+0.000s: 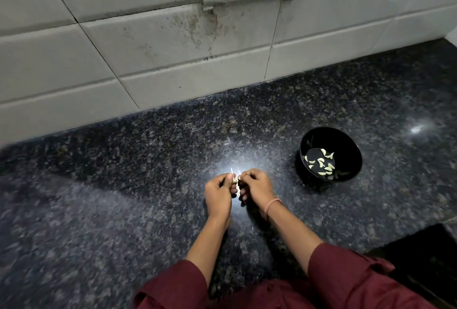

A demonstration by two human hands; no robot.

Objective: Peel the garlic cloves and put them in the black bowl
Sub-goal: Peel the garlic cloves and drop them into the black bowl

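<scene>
In the head view, your left hand [218,192] and right hand [257,187] meet just above the dark counter [123,185]. Both have their fingers curled and pinch one small garlic clove [234,180] between them, probably so one hand steadies it while the other tears the papery skin. The black bowl [347,141] stands off to your right with peeled cloves [321,165] already in its bottom, likely placed for a short right-hand drop.

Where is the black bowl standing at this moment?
In the head view, the black bowl stands on the dark counter, to the right of the right hand and apart from it; peeled cloves lie inside.
</scene>
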